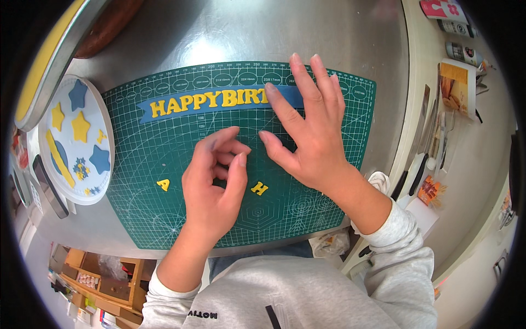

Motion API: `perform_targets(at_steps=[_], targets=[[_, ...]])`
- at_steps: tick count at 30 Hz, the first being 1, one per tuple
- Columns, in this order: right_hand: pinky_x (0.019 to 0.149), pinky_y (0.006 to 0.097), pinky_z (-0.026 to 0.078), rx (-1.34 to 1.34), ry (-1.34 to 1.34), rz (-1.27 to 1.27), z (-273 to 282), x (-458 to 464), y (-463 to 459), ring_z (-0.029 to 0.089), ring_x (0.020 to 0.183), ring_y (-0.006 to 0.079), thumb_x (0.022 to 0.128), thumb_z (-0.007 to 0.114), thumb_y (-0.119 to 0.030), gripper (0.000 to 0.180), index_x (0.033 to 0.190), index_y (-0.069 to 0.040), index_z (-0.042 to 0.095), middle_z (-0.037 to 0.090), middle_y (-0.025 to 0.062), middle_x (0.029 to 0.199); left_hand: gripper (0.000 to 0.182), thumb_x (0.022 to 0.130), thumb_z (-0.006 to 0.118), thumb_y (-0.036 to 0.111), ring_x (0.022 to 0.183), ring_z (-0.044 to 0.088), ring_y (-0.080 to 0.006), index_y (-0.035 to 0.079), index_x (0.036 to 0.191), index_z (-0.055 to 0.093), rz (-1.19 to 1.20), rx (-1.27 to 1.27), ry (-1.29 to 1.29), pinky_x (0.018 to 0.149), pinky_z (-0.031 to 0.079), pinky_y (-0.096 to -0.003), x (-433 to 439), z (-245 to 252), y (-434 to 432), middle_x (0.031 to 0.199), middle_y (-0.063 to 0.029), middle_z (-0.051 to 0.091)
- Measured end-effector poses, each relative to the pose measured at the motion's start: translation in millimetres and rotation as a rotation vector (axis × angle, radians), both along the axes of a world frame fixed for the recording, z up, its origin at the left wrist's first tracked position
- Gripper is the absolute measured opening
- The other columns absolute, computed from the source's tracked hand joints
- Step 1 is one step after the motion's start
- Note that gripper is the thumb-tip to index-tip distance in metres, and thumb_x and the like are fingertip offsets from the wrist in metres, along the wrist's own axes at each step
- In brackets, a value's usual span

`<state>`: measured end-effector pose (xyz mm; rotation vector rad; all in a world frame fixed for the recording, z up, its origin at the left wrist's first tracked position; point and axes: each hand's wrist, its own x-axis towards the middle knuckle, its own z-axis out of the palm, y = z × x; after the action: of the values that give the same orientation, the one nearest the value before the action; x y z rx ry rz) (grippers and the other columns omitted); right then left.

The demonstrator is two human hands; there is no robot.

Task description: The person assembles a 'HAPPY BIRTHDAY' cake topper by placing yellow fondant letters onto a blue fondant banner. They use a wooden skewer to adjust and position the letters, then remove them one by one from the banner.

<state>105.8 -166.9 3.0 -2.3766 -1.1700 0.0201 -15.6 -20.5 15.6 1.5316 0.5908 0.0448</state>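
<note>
A blue fondant-like banner [296,97] with notched left end lies across the upper part of a green cutting mat [148,144]. Raised yellow letters [205,101] run along it. My right hand [314,131] is spread over the banner's right part, its index fingertip at the last visible letter; the banner's right end is hidden behind it. Below the banner, my left hand [215,185] hovers with loosely curled fingers, and nothing shows in it. One loose yellow letter H [259,188] lies right of my left hand, and another yellow letter [163,184] lies left of it.
At left, a round white tray [92,197] holds blue and yellow stars, strips and a small letter. A phone [50,187] leans beside it. A yellow-and-metal object [49,61] juts in at upper left. Knives [419,174] and bottles [464,53] stand or lie right of the metal table [328,28].
</note>
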Motion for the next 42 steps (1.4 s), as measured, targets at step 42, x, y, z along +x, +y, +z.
perform_targets(at_steps=[42], targets=[[0.109,0.0603,0.029,0.085,0.014,-0.030,-3.5,2.8,-0.7,0.035,0.140,0.0411,0.075,0.074,-0.019,0.047,0.118,-0.004,0.066,0.042,0.0214,0.148,0.043,0.087,0.062,-0.004,0.059,0.059,-0.0080,0.000,0.129,0.054,-0.130,0.424,-0.219,0.055,0.050,-0.0217,32.2,-5.9,2.5,0.126,-0.0132,0.065]])
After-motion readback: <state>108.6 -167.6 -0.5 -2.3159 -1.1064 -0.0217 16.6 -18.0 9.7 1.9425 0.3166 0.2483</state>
